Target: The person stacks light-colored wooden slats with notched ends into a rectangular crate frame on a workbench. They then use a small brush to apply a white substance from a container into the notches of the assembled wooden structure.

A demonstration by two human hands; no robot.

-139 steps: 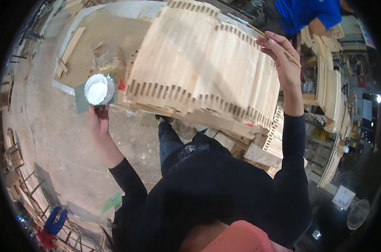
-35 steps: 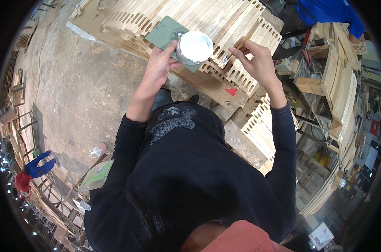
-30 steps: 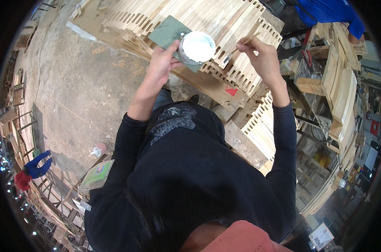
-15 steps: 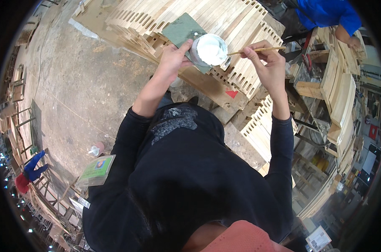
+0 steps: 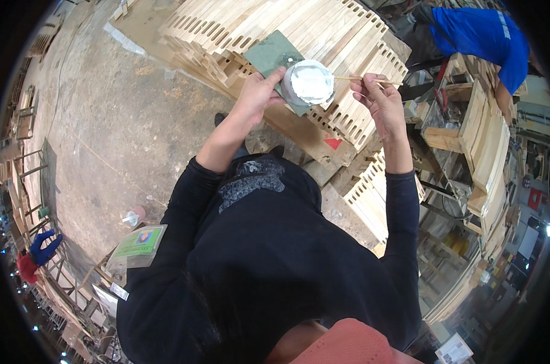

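My left hand [image 5: 260, 97] is closed around a flat green board [image 5: 269, 51] and the side of a tub of white paste [image 5: 311, 82], which rests against the board. Between the fingertips of my right hand [image 5: 381, 103] is a thin wooden stick [image 5: 348, 77]. Its left end reaches the tub's rim; I cannot tell whether the tip is in the paste. Below both hands lie stacked pale wooden slats [image 5: 323, 30] with oblong slots cut near their ends.
A second stack of slotted slats [image 5: 369, 197] lies lower right. Further right are wooden frames [image 5: 487, 145], with a person in a blue shirt [image 5: 484, 36] bending there. A pinkish container [image 5: 135, 215] stands on the concrete floor at left. Another person in blue and red [image 5: 38, 255] is far left.
The tub and green board have shifted slightly right and down with my left hand. My right hand has moved a little left and lower with the stick. The blue-shirted person leans further into view.
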